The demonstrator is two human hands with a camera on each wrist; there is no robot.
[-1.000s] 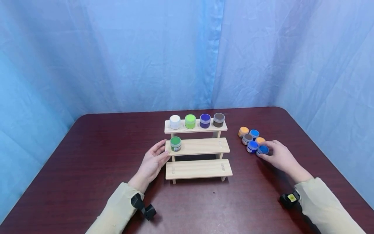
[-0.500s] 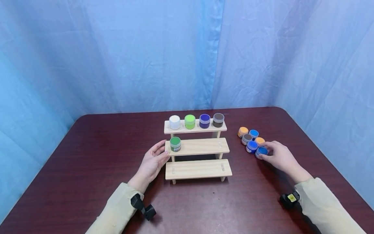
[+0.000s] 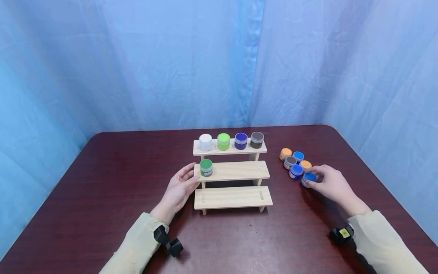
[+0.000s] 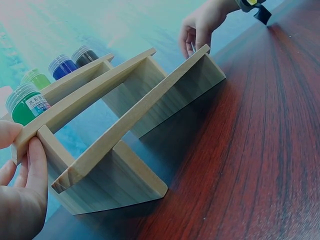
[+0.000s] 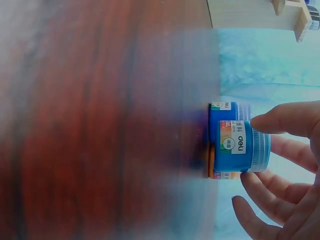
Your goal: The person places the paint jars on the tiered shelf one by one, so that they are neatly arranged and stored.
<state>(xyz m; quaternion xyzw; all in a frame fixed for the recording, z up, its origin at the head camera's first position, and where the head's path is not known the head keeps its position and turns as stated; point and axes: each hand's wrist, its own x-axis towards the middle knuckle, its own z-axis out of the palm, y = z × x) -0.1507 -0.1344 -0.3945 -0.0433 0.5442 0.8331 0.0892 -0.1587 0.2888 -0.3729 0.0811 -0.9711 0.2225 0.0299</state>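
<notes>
A three-tier wooden stand (image 3: 232, 171) carries paint jars. White (image 3: 205, 142), light green (image 3: 223, 141), purple (image 3: 241, 141) and dark brown (image 3: 257, 140) jars line its top tier. On the middle tier's left end sits a green paint jar (image 3: 206, 168). My left hand (image 3: 179, 190) pinches that end, thumb on top and fingers beneath in the left wrist view, close to the green jar (image 4: 26, 104). At the right, my right hand (image 3: 330, 184) holds a blue paint jar (image 5: 234, 145) by its lid between thumb and fingers. Whether its base touches the table is unclear.
Beside the held jar stands a cluster of paint jars: two orange (image 3: 285, 153), a dark brown (image 3: 290, 162) and two blue (image 3: 296, 171). All rest on the dark red wooden table (image 3: 102, 182). A blue curtain (image 3: 171, 68) hangs behind it.
The blue jar in my right hand has shifted slightly right, a little apart from the neighbouring blue jar. My left hand stays on the stand.
</notes>
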